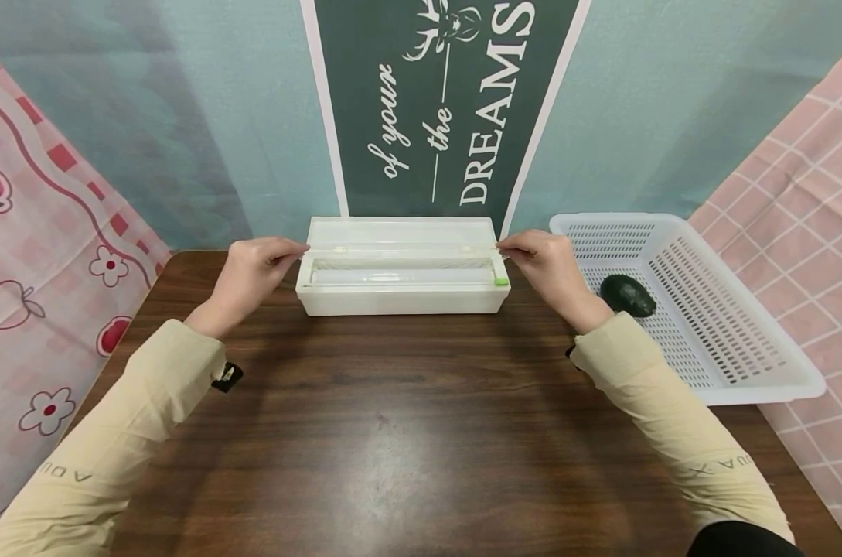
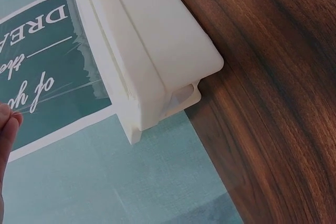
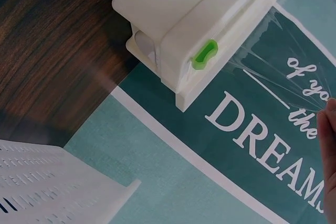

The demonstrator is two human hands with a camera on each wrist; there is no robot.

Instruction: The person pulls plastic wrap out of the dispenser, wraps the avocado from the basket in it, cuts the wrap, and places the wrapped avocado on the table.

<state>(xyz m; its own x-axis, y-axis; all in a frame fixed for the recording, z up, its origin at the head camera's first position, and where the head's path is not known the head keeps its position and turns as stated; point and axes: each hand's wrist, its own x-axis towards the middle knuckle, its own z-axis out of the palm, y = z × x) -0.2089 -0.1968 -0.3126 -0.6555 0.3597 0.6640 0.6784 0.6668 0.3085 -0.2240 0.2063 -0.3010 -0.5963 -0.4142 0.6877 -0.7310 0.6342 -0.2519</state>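
In the head view, the box (image 1: 403, 302) sits at the far edge of the worktop (image 1: 379, 410), long axis left to right, opening upward. The left hand (image 1: 253, 271) and right hand (image 1: 542, 263) pinch film (image 1: 400, 264), 1 at each end of the box. A basket (image 1: 727, 309) crowds the right side, the right sleeve (image 1: 643, 379) crossing its edge; an avocado (image 1: 628, 295) lies inside. A lettered panel (image 1: 421, 186) hangs behind.

In the left wrist view, film stretches from pinching fingertips to the box, whose end points down the view.

In the right wrist view, creased film fans out from the other pinch; the box, with its green tab (image 3: 205, 55), points lower left, toward the basket.
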